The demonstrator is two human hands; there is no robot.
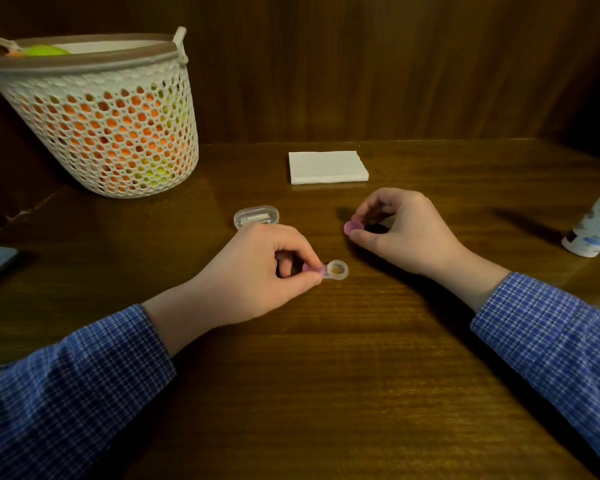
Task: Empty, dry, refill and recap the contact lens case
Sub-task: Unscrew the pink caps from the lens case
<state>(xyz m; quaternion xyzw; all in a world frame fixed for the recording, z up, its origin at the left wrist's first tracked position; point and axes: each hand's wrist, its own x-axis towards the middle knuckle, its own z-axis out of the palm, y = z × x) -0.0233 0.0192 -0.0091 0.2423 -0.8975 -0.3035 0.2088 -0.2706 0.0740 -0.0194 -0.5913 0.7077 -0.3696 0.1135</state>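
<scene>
Clear plastic contact lens case [331, 270] lies mid-table, right well open and uncapped, left well still under a pink cap. Left hand [257, 271] pinches that capped end, thumb and forefinger closed on it. Right hand [400, 228] sits just right and behind, fingertips pinching the loose pink cap [352, 227] off the wood. Small clear box [256, 216] just behind left hand; folded white napkins [327, 167] farther back. Solution bottle [594, 226] at right edge, label blurred, unreadable. Mesh basket [108, 116] back left. Open wooden table [326, 375] toward near edge.
</scene>
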